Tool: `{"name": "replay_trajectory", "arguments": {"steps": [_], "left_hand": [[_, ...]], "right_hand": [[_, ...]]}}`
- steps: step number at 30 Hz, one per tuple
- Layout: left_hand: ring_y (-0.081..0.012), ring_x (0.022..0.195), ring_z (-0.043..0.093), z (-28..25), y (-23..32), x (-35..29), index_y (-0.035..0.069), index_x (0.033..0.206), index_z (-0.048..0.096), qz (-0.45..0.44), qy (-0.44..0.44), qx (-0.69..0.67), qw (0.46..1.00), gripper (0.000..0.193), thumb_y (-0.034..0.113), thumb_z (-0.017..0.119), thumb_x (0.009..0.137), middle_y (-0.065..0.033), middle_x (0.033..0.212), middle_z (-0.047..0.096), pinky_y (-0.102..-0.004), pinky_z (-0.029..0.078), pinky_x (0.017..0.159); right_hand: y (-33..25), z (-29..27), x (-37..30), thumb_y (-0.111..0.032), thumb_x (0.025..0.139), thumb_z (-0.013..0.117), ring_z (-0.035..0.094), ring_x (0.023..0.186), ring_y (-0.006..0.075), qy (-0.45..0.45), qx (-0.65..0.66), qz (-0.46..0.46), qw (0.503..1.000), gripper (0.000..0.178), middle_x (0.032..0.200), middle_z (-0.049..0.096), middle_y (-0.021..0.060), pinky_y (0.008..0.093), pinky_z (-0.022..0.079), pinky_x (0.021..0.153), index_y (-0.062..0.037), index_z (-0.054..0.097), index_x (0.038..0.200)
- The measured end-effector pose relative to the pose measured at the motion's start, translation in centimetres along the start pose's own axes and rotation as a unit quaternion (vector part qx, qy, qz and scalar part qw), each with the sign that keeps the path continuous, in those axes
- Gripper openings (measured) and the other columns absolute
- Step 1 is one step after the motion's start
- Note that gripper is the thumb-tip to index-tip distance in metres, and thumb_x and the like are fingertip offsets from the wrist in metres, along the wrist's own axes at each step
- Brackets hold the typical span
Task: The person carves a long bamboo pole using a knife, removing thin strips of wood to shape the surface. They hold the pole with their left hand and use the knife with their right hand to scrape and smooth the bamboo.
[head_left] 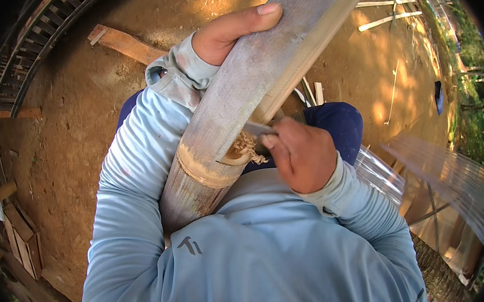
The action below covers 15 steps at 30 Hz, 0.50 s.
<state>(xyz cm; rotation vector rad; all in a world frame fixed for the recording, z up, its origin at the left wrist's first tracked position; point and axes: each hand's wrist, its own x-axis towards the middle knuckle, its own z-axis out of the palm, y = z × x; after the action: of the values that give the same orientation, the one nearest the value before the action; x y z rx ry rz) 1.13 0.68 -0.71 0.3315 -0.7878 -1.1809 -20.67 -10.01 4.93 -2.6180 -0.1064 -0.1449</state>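
Note:
A thick grey-brown bamboo pole (248,87) slants from against my torso up to the top right, with a lengthwise cut-out along its right side. My left hand (234,32) is wrapped round its upper part, thumb on top and the other fingers hidden beneath. In my right hand (305,154) is a knife (258,128), gripped close to its short visible blade, which reaches into the cut-out just above the bamboo's ringed node (200,169). Curled shavings (247,146) cling to the cut edge there. The knife's handle is covered by my fingers.
On the brown dirt ground lie a wooden plank (126,44) at the far left and pale sticks (390,20) at the far right. Clear corrugated sheets (452,181) lean at the right. A wooden box (22,239) stands at the left, below a dark slatted frame (36,39).

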Motion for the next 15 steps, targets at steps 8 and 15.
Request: {"name": "replay_trajectory", "arguments": {"steps": [8,15], "left_hand": [[-0.0159,0.096,0.072,0.6,-0.2,-0.2,0.001,0.135,0.057,0.003,0.056,0.017,0.998,0.052,0.041,0.053,0.103,-0.0124,0.114,0.072,-0.0308,0.059,0.083],[-0.0162,0.096,0.072,0.8,0.0,0.1,0.0,0.136,0.056,0.006,0.035,0.009,0.999,0.053,0.042,0.053,0.103,-0.0135,0.116,0.071,-0.031,0.059,0.083]], "right_hand": [[0.3,0.3,-0.2,-0.016,0.095,0.065,0.061,0.061,0.0397,0.022,0.021,-0.003,1.0,0.016,0.07,0.058,0.0173,0.0454,0.048,0.053,-0.0039,0.055,0.089],[0.7,1.4,-1.1,-0.014,0.094,0.065,0.061,0.061,0.04,0.041,0.039,-0.005,0.998,0.017,0.069,0.057,0.0178,0.0447,0.047,0.052,-0.0032,0.053,0.089]]}}
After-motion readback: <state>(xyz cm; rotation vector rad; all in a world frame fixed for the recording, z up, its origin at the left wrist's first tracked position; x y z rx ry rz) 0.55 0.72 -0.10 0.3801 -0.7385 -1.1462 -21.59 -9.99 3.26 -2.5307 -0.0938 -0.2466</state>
